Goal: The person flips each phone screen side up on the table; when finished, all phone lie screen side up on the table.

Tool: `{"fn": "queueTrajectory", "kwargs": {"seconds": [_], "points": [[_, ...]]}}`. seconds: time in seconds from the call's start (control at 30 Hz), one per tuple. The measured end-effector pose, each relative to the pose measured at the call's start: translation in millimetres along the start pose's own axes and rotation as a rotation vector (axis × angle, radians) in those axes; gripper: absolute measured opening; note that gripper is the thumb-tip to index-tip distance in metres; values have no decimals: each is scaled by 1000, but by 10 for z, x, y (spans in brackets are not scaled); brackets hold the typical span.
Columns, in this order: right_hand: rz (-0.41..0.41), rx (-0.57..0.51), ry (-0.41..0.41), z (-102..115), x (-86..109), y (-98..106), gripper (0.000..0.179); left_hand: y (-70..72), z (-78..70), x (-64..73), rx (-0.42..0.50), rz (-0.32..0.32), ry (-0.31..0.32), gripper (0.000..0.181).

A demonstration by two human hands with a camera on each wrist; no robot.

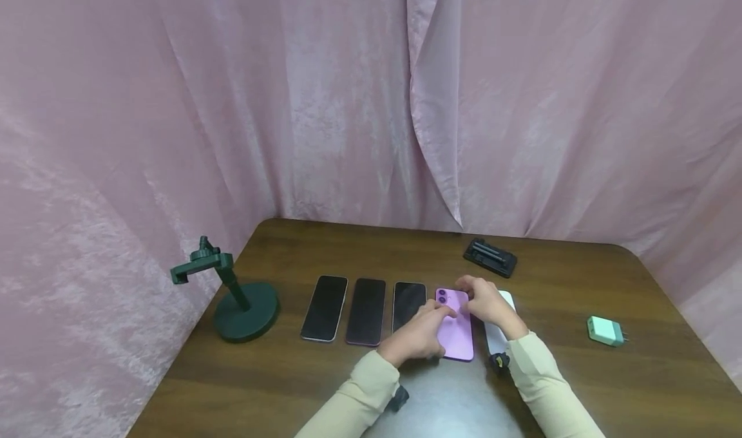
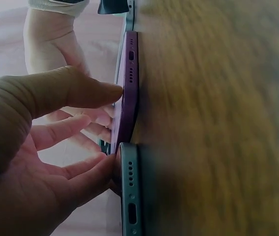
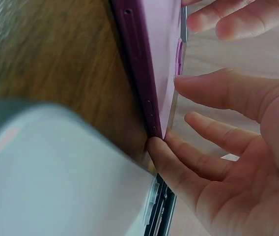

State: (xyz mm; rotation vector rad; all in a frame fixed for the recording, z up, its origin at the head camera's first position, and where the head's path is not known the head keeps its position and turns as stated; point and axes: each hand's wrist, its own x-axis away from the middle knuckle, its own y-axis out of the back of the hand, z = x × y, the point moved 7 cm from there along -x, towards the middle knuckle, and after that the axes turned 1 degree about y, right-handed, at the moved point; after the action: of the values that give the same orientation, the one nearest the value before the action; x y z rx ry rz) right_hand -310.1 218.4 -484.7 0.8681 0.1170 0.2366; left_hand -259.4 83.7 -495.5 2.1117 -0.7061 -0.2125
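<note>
A purple phone (image 1: 458, 341) lies on the table with its back and cameras up. My left hand (image 1: 420, 332) reaches over its left side, thumb at the phone's back in the left wrist view and other fingertips by the edge, close to the neighbouring phone (image 2: 130, 196). At the top right, my right hand (image 1: 489, 306) has fingertips against the phone's corner edge and its thumb near the back. Both hands have mostly straight fingers. A white phone (image 1: 495, 340) lies partly under my right wrist. A black-screened phone (image 1: 408, 301) sits just left of the purple one.
Two more phones lie face up farther left, one silver-edged (image 1: 324, 309) and one dark (image 1: 366, 312). A green stand (image 1: 246, 312) stands at the left edge. Behind my hands is a black folded holder (image 1: 490, 257); a mint-and-white charger plug (image 1: 604, 330) lies right.
</note>
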Motion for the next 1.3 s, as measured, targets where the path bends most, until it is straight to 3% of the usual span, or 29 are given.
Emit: {"fn": "queueTrajectory", "kwargs": {"seconds": [0.27,0.9,1.3], "points": [[-17,8,16,58,-44,-82,49,19,62,64,9,2,-8,73],[8,37,-32,-10,-60,-28,47,13,-60,61,-31,-15,-22,73],[-34,21,-47,54,-40,32,41,4,-75,55,-77,-22,-44,77]]}}
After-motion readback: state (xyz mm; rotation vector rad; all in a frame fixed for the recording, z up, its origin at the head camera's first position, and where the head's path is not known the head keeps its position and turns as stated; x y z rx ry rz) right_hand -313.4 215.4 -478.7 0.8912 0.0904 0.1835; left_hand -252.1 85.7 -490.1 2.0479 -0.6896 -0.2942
